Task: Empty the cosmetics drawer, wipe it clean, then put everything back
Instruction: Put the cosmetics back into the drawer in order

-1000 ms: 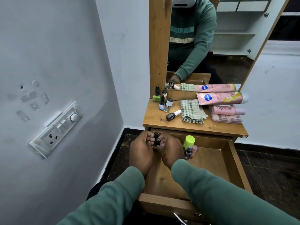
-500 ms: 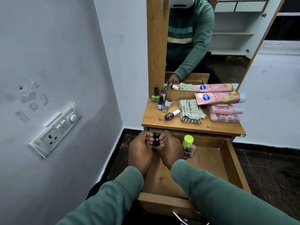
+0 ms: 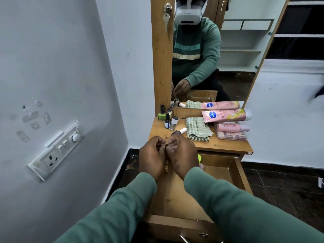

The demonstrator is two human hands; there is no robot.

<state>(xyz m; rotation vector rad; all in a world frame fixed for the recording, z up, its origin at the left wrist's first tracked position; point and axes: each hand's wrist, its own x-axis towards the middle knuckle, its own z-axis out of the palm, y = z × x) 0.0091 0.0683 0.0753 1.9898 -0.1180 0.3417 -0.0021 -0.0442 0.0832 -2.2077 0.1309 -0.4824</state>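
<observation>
left hand (image 3: 152, 158) + right hand (image 3: 182, 155) bunched together, fingers curled in, can't tell what's inside tbh | drawer (image 3: 175, 199) open underneath | nail polishes (image 3: 168, 120), cloth (image 3: 197, 128), pink tubes (image 3: 226, 115) up on tabletop (image 3: 224, 144)

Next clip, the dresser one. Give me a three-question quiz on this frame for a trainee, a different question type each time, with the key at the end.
1. True or false: the drawer is pulled open below the dresser top.
2. Where does the folded checked cloth lie? A) in the drawer B) on the dresser top C) on the floor
3. What colour is the cap of the bottle lying on its side, just beyond the right hand?
Key: 1 true; 2 B; 3 white.
</observation>
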